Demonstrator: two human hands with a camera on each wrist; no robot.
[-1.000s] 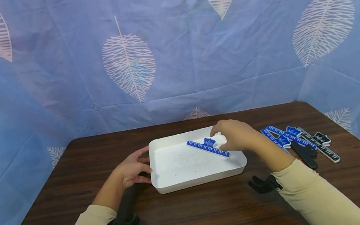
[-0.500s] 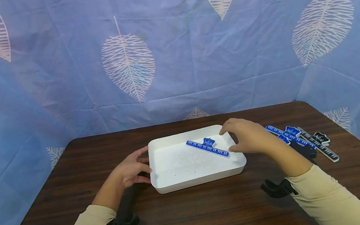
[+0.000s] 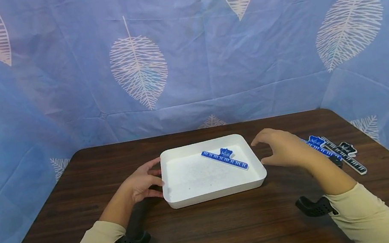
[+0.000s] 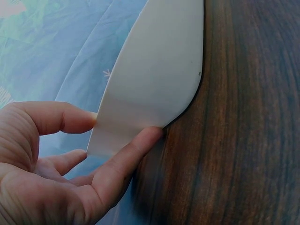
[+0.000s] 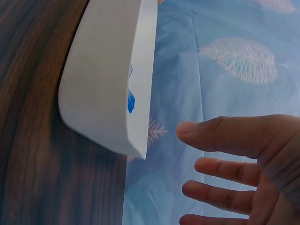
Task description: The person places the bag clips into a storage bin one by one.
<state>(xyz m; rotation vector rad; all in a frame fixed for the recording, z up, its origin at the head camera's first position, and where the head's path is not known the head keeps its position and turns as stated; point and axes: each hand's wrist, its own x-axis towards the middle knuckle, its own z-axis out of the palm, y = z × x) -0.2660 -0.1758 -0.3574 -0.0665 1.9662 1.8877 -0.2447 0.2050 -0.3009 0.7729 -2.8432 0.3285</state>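
A white rectangular tray [image 3: 204,198] lies on the wooden table. Inside it, toward the right, rests a blue sheet-music clip [image 3: 224,160] with a piano-key pattern. My left hand [image 3: 144,183] touches the tray's left end, fingers and thumb spread against the outer wall; the left wrist view shows the fingertips on the white wall [image 4: 150,61]. Just off the tray's right end is my right hand [image 3: 281,147], holding nothing, thumb and fingers apart. In the right wrist view a gap separates this hand [image 5: 234,168] from the tray [image 5: 98,84].
Right of my right hand lies a pile of clips, among them a blue clip [image 3: 317,141] and a black clip [image 3: 349,155]; my forearm covers part of it. A blue cloth with white leaves [image 3: 182,54] hangs behind the dark table [image 3: 230,236].
My right hand has moved right, from above the blue clip out past the tray's right wall. The clip stays in the tray. My left hand keeps its place.
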